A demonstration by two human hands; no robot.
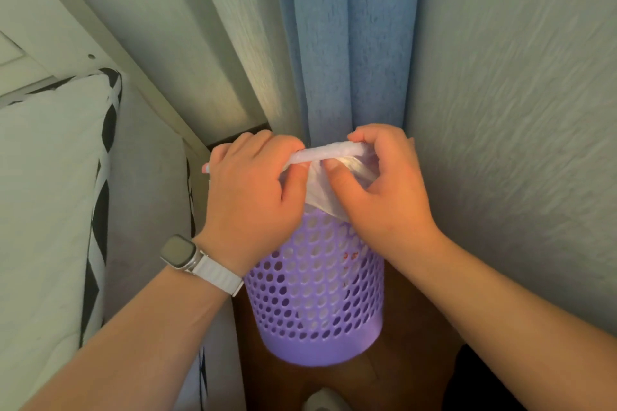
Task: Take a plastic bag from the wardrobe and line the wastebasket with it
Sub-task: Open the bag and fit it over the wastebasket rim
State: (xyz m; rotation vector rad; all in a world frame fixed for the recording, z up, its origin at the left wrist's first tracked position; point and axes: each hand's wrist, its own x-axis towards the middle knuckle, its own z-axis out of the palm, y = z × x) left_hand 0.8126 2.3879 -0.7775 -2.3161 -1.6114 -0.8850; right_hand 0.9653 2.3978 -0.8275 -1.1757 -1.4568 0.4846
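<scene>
I'm pinching the bag edge with both hands, left hand and right hand, over the basket; next, I think, I'm spreading its mouth around the rim.

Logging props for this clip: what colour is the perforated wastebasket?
Purple, or lilac: the wastebasket shows clearly in the head view, its only view.

Blue curtain in corner, textured pale wall, brown floor, white bedding
</scene>
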